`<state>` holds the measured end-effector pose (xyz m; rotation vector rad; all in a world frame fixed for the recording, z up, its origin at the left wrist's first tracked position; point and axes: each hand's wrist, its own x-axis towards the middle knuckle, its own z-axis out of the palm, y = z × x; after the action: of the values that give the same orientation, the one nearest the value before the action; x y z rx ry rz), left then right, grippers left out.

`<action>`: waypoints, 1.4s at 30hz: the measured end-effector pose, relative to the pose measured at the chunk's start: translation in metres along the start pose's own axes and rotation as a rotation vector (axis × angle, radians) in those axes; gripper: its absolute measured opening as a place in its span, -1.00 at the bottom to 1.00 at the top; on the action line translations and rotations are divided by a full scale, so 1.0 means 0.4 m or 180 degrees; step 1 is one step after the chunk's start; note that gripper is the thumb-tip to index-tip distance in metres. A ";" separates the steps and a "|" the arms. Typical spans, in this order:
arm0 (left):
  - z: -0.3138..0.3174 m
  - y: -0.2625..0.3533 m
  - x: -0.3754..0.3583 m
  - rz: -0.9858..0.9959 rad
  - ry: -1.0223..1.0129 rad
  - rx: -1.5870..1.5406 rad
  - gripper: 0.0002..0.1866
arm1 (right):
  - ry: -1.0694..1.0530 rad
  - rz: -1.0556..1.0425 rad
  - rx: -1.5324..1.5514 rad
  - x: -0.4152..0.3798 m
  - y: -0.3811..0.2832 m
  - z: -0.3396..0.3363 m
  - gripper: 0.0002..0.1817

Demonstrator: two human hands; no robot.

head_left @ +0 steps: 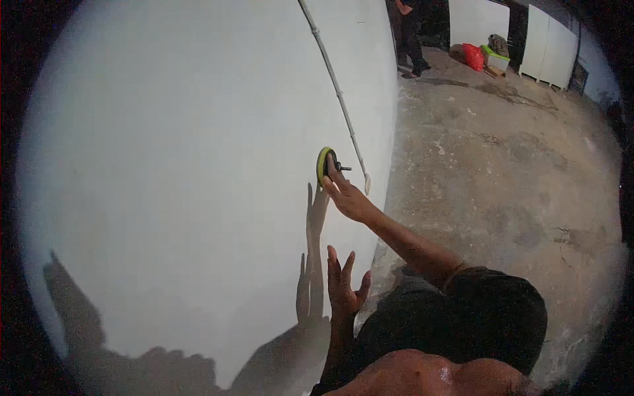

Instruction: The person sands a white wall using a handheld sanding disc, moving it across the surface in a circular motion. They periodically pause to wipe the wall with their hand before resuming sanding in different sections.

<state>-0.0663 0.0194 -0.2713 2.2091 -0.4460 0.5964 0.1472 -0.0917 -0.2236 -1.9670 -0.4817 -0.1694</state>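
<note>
My right hand [350, 199] reaches out to the white wall [178, 145], its fingers on the back of a round backing pad [322, 166] with a yellow-green rim. The pad stands edge-on to me with its face against the wall, and a short metal shank sticks out of its dark back. Lower down and nearer to my body, my left hand [345, 287] is raised beside the wall. Its fingers are spread and nothing is in it. Shadows of both hands fall on the wall.
A thin conduit [338, 89] runs down the wall to a small white fitting [368, 183]. Rough concrete floor [482, 178] lies to the right. Farther off are a person in dark clothes [411, 39], a red bag [473, 57], a lidded box [495, 59] and white cabinets [548, 46].
</note>
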 end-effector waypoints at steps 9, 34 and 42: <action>-0.017 0.033 0.012 -0.0053 -0.0260 -0.0122 -0.35 | 0.0012 0.0340 0.0800 0.117 0.097 -0.044 -0.14; -0.022 0.303 0.178 -0.0041 0.0373 0.1055 -0.34 | -0.0576 0.0152 0.0848 -0.159 -0.101 -0.140 -0.14; -0.038 0.389 0.215 -0.0208 0.0698 0.1584 -0.37 | -0.0284 -0.0143 0.0634 -0.105 -0.056 -0.170 -0.18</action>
<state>-0.0756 -0.0770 -0.1214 2.5699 -0.1142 0.9857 0.1063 -0.1552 -0.1890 -1.7750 -0.5789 -0.0595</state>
